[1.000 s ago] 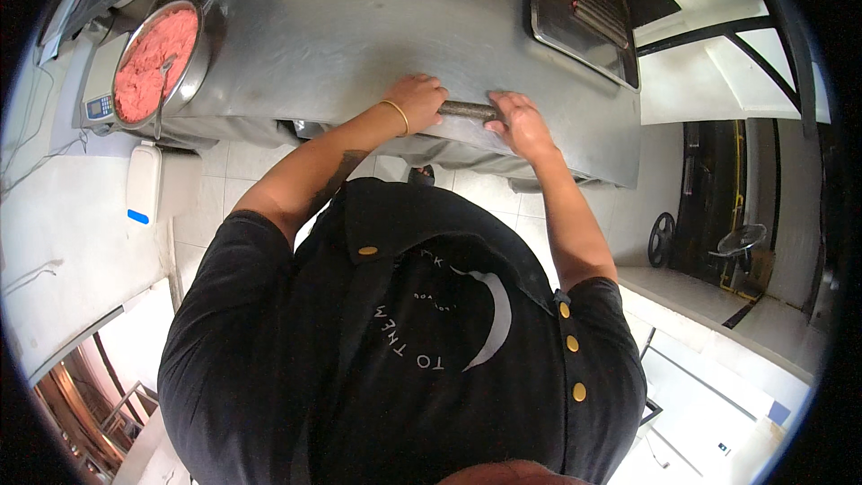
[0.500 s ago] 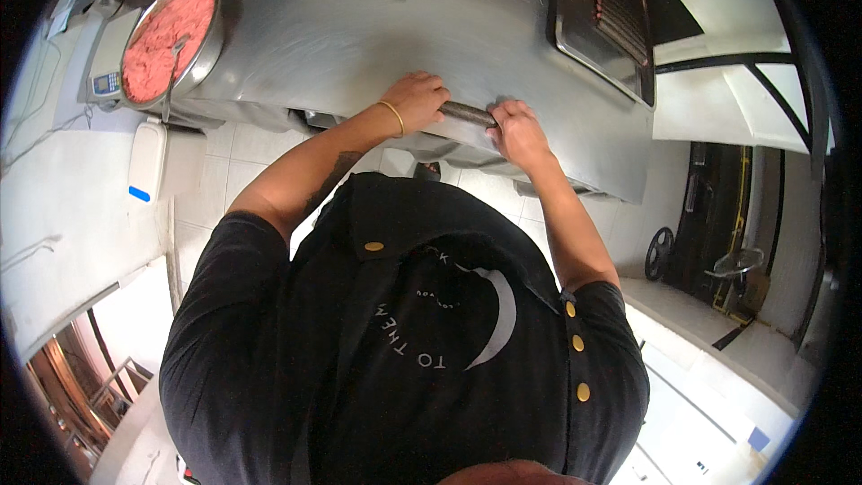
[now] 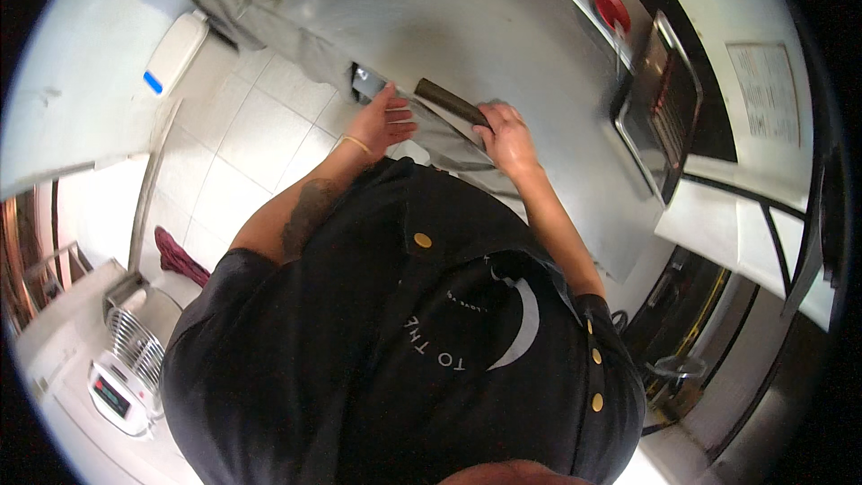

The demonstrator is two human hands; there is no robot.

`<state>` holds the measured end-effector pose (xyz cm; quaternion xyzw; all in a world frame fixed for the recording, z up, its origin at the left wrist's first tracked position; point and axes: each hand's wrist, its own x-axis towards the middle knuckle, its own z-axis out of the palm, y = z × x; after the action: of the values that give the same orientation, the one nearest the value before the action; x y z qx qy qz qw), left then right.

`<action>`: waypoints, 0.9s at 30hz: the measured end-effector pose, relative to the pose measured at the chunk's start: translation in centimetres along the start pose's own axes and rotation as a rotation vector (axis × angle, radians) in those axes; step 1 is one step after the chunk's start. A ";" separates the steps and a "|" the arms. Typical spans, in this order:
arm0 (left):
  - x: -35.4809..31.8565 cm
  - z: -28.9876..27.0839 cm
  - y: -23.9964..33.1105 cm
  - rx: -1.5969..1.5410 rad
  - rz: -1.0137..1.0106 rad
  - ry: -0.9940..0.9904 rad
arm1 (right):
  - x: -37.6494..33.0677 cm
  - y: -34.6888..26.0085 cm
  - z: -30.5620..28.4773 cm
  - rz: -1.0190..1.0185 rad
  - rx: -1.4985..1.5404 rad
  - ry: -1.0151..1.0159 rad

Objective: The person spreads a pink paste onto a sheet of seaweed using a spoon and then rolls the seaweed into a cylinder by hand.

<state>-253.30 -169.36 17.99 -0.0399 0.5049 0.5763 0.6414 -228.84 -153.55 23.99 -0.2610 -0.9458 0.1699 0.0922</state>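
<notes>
Steel counter front edge is where we're working: right hand wrapped around the dark knife handle, left hand open and flat on its broad blade, so mid-scrape we judge, steady pressure needed next.

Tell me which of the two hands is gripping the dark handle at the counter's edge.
The right hand grips the dark handle. The left hand, with the yellow wristband, rests open just left of it at the steel counter edge.
</notes>
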 end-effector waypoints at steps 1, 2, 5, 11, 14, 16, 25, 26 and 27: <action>0.3 0.1 -0.5 -0.166 -0.056 -0.075 | 0.6 -0.3 0.2 -0.021 0.007 -0.015; 0.7 0.5 -0.8 -0.232 -0.043 -0.103 | 1.1 -0.4 0.3 -0.043 0.009 -0.028; 0.9 1.7 -1.4 -0.234 0.013 -0.087 | 2.2 -0.8 0.3 -0.088 0.000 -0.065; 0.0 4.2 -2.6 -0.248 0.301 0.048 | 3.4 -1.8 -0.5 -0.152 0.014 -0.116; -0.3 4.2 -2.7 -0.177 0.390 0.075 | 3.9 -2.4 -0.7 -0.163 -0.016 -0.151; -0.5 4.4 -2.7 -0.146 0.543 0.093 | 4.1 -2.9 -0.5 -0.163 -0.005 -0.170; -1.7 4.2 -1.8 -0.280 0.825 -0.148 | 5.1 -3.1 1.0 0.181 0.404 -0.208; -2.0 4.2 -1.6 -0.262 0.845 -0.144 | 5.3 -2.9 0.9 0.172 0.435 -0.238; -2.3 4.1 -1.4 -0.242 0.844 -0.140 | 5.5 -2.7 0.6 0.182 0.472 -0.259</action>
<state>-249.38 -168.86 20.87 0.1342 0.3612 0.8439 0.3733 -234.90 -152.99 24.84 -0.2925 -0.8567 0.4247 0.0131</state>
